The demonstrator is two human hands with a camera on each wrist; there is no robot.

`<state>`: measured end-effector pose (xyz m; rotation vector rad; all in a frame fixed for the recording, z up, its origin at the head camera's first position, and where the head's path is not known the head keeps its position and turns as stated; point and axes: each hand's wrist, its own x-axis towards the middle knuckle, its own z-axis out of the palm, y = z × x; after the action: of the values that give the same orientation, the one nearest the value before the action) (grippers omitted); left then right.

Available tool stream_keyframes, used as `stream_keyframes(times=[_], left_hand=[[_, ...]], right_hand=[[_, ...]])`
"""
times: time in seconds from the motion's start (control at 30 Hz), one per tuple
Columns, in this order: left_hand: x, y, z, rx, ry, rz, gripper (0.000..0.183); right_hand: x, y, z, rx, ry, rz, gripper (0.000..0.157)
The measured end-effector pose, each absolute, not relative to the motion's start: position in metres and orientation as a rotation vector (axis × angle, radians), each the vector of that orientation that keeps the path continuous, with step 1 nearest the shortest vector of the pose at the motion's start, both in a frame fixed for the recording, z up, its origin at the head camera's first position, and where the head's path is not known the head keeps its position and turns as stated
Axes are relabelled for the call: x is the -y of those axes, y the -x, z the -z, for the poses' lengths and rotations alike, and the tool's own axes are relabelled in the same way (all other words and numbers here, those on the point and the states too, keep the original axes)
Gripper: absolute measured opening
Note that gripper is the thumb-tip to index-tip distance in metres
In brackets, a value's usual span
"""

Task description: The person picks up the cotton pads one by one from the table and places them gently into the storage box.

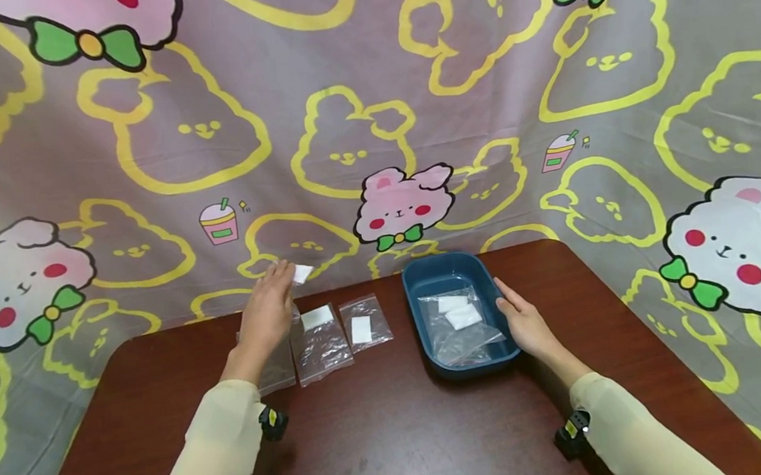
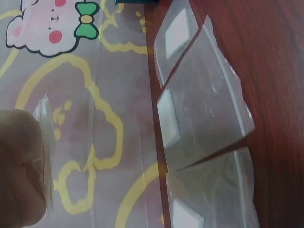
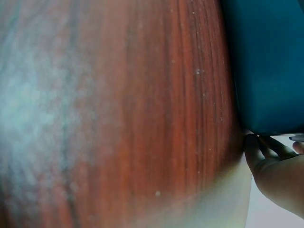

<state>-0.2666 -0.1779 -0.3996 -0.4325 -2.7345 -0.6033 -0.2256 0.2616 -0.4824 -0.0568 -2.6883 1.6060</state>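
My left hand (image 1: 269, 309) is raised above the back left of the table, pinching a small clear plastic bag (image 2: 46, 137) with a white piece (image 1: 302, 273) showing beyond the fingertips. Below and beside it lie three clear bags: a left one (image 1: 276, 370), a middle one (image 1: 322, 348) and a right one (image 1: 376, 316), each with a white piece inside. A blue basin (image 1: 425, 340) holds clear bags with white pieces (image 1: 462, 317). At its right side, my right hand (image 1: 530, 326) holds the wall, thumb at the rim and fingers along the outside.
The brown wooden table (image 1: 400, 442) runs back to a patterned cloth (image 1: 309, 68) hanging behind it and along both sides. A small black wrist device (image 1: 273, 422) hangs at the left sleeve, another (image 1: 571, 435) at the right.
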Motion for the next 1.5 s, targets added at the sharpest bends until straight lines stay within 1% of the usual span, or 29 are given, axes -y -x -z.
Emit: stream_keyframes(times=[0.87,1.5], left_hand=[[0.115,0.278,0.390,2.738,0.557,0.618,0.042],[0.066,0.279,0.387,2.772,0.648,0.567,0.043]], right_hand=[[-0.263,0.230,0.480,2.692,0.034,-1.611,0.053],[-0.263,0.229,0.483,2.695,0.041,-1.611,0.053]])
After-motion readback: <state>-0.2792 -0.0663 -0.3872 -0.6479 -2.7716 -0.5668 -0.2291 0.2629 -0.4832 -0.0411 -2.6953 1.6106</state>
